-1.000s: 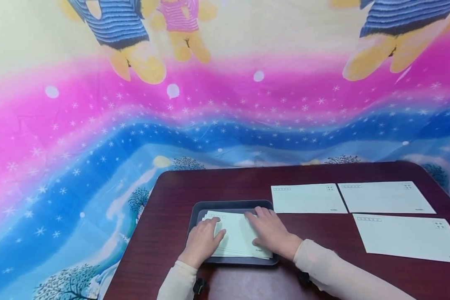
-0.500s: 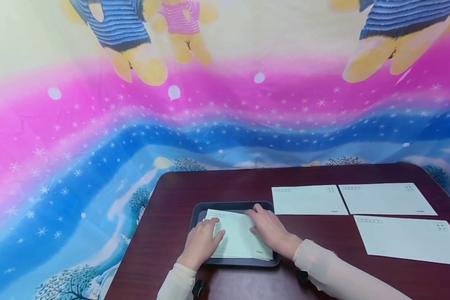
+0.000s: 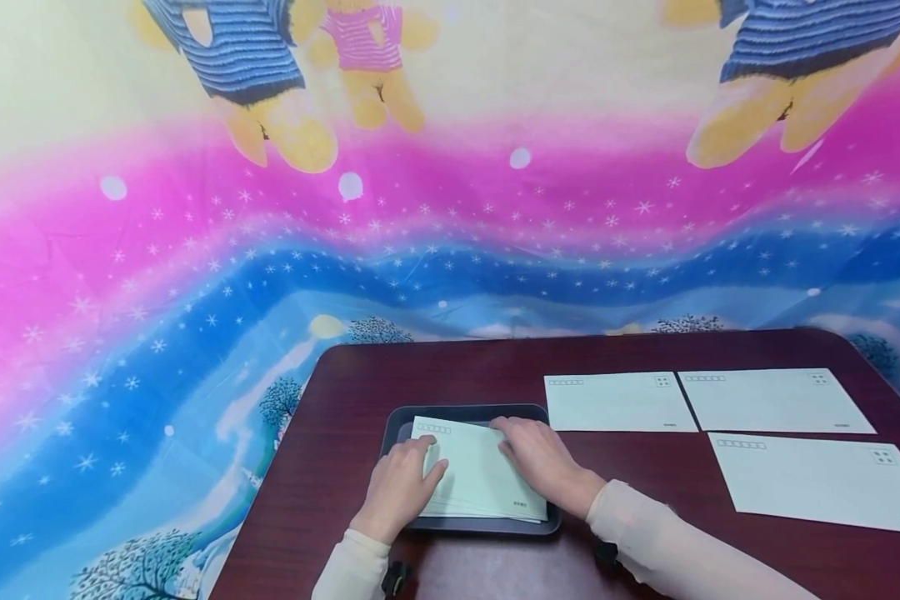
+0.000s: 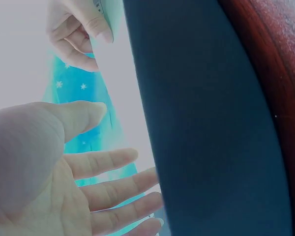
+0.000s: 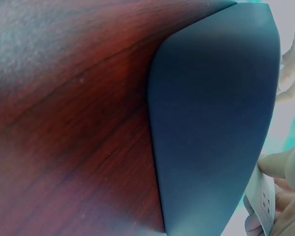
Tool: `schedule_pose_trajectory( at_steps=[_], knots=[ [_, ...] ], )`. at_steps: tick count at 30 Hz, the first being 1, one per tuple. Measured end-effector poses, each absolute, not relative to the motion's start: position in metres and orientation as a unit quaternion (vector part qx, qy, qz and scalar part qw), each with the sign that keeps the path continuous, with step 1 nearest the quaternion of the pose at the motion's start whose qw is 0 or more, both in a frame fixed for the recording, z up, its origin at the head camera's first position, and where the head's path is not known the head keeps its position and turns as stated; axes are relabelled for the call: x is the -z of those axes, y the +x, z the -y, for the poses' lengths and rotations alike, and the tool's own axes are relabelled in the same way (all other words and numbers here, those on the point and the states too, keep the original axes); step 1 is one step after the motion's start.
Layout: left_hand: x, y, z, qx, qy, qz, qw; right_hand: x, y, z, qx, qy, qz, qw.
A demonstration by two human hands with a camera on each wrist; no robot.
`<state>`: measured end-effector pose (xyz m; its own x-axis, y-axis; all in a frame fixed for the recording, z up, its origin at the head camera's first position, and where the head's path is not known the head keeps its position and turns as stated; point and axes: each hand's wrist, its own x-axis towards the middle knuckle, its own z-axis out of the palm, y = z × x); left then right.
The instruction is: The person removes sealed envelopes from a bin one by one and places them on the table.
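Observation:
A stack of pale green envelopes lies in a dark grey tray (image 3: 487, 527). My right hand (image 3: 546, 458) pinches the right end of the top envelope (image 3: 480, 475); in the right wrist view the thumb lies on one face of this envelope (image 5: 260, 191), with fingers behind it. Over the stack's left end rests my left hand (image 3: 397, 487). Its fingers are straight and spread in the left wrist view, where the left palm (image 4: 34, 162) faces the camera and some fingertips disappear behind the tray wall (image 4: 201, 123). The lower envelopes are mostly hidden.
On the dark red table (image 3: 420, 375), three envelopes lie flat to the right: one at the back (image 3: 618, 404), one beside it (image 3: 772, 402), and one nearer (image 3: 817, 479). A printed cloth (image 3: 450, 217) hangs behind the table.
The top envelope has turned slightly, its far left corner shifting away from me toward the tray's back. My right fingers have moved a little at its edge; the left hand stays nearly still.

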<state>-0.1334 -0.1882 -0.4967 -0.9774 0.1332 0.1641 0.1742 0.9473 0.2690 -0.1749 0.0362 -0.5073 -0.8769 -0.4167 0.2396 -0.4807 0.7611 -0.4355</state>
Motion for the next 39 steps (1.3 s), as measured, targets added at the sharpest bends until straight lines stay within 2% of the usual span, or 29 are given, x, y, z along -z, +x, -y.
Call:
schedule_pose_trajectory(
  at_steps=[20, 39],
  knots=[
    [0.487, -0.132, 0.192, 0.140, -0.078, 0.983, 0.094, 0.492, -0.174, -0.038, -0.280, 0.225, 0.931, 0.060],
    [0.468, -0.127, 0.190, 0.147, -0.075, 0.982, 0.088, 0.477, -0.174, -0.038, -0.311, 0.220, 0.922, 0.067]
  ],
)
